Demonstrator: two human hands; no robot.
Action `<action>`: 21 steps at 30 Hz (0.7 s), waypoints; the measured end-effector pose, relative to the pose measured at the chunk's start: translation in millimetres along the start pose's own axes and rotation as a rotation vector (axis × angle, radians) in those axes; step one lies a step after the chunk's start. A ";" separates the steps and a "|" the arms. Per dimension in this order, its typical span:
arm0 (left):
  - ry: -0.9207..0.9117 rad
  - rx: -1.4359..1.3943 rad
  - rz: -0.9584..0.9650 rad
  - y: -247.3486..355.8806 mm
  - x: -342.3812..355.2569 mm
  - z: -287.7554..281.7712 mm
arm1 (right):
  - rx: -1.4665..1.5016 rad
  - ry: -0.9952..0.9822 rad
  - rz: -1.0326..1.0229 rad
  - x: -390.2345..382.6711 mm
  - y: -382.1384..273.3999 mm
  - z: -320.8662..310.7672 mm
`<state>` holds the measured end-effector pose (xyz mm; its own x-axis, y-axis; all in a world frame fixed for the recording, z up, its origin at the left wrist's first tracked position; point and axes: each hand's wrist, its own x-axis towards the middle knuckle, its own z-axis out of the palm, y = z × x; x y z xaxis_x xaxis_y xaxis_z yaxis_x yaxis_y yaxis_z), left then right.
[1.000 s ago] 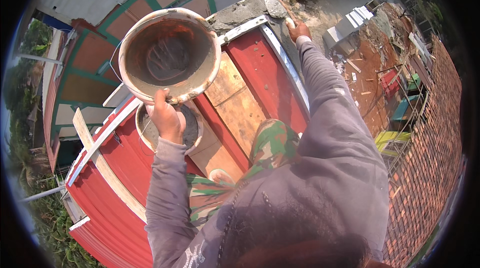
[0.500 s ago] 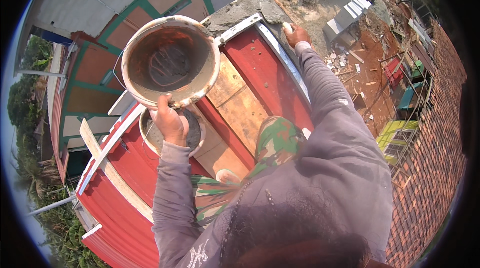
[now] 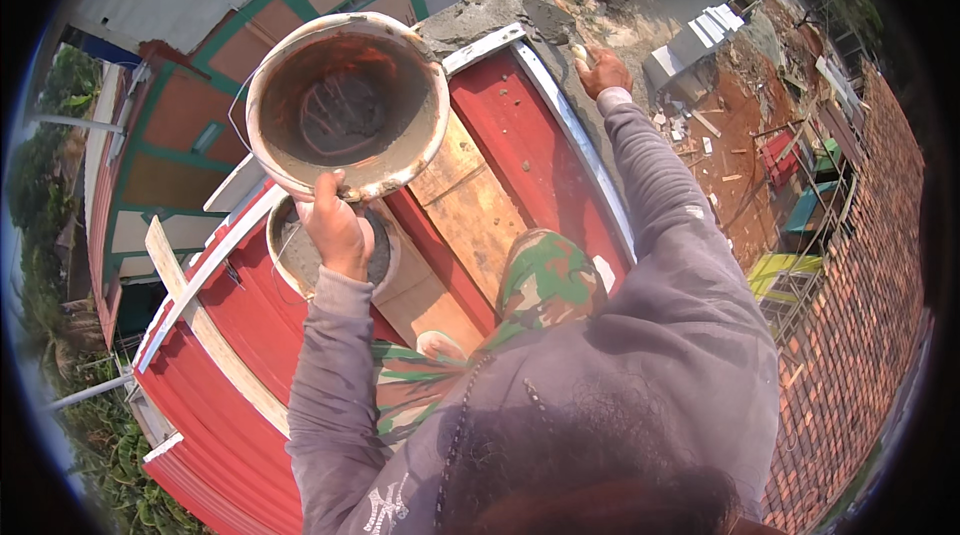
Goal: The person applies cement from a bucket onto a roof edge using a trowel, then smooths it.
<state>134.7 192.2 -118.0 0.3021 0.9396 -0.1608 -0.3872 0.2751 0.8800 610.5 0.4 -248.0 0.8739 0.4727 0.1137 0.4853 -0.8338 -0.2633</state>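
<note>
My left hand [image 3: 338,235] grips the near rim of a pale bucket [image 3: 436,150], tilted so its mouth faces me. Dark grey mortar [image 3: 343,117] lies in its bottom. My right hand [image 3: 606,73], arm stretched out, is closed on the pale handle of a trowel [image 3: 579,52]. The trowel's grey blade is hard to tell from the wet mortar [image 3: 480,20] along the wall top. Below the held bucket, partly hidden by it and my left hand, a second bucket [image 3: 296,255] with grey mortar stands on the roof.
Red metal roofing [image 3: 515,125] with wooden boards [image 3: 470,200] lies beneath me. White edge trim [image 3: 575,135] borders it beside the wall. A long plank [image 3: 215,335] lies at left. Beyond the wall, the ground drops away to rubble, stacked pale blocks [image 3: 690,40] and a tiled roof [image 3: 850,335].
The view has shifted slightly. The held bucket sits a little higher in the picture, still tilted in my left hand. My right hand has moved slightly to the right, its grip unchanged.
</note>
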 end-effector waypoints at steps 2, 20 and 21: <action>0.010 0.012 0.018 -3.1 3.6 -6.9 | 0.043 0.035 0.003 -0.8 0.4 -0.5; -0.015 0.059 0.105 -17.2 17.9 -20.6 | 0.156 -0.143 -0.073 32.2 23.9 3.4; -0.014 0.059 0.115 -18.2 19.1 -19.5 | 0.170 -0.157 -0.064 33.1 34.7 9.9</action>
<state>130.5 209.1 -145.8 0.2705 0.9614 -0.0511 -0.3685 0.1524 0.9171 656.0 -10.1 -262.8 0.8199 0.5725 -0.0113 0.5159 -0.7471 -0.4191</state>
